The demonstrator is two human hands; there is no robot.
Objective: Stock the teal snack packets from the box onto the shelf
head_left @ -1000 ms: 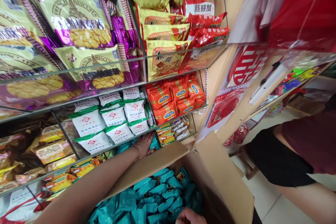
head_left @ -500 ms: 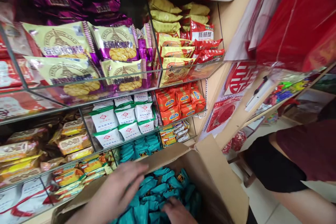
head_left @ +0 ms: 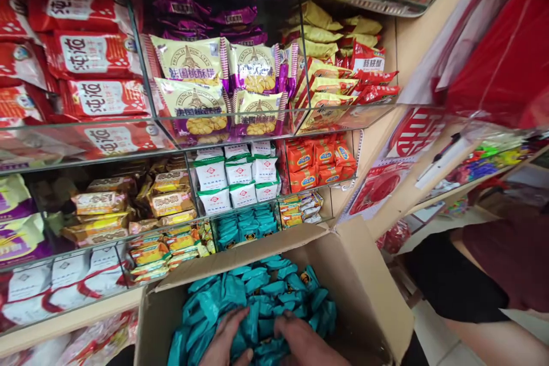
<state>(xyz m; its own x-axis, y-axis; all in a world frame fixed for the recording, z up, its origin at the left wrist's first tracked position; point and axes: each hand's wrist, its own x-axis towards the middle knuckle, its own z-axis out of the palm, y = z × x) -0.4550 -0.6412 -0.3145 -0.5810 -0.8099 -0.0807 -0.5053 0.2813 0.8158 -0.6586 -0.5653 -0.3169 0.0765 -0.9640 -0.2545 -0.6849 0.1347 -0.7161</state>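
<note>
A cardboard box (head_left: 364, 274) with raised flaps holds a heap of small teal snack packets (head_left: 261, 286). Both hands reach into it from below. My left hand (head_left: 227, 334) lies among the packets with thumb and fingers apart, its fingertips touching the packets. To its right, my right hand (head_left: 302, 340) rests on the heap, fingers bent over the packets and partly hidden among them. No packet is lifted in either hand. Just beyond the box flap, more teal packets (head_left: 247, 229) stand in rows in a shelf compartment.
Glass-fronted shelves hold white-and-green packets (head_left: 227, 177), orange-red packets (head_left: 317, 160), cream-and-purple biscuit packs (head_left: 193, 91) and red packs (head_left: 103, 57). A wooden side panel (head_left: 373, 166) bounds them. Red hanging goods (head_left: 501, 63) and a person in black shorts (head_left: 454, 274) are at right.
My left hand has come down from above the box's shelf-side flap into the teal packets. My right hand stays among them. The view has shifted left, showing more shelves there.
</note>
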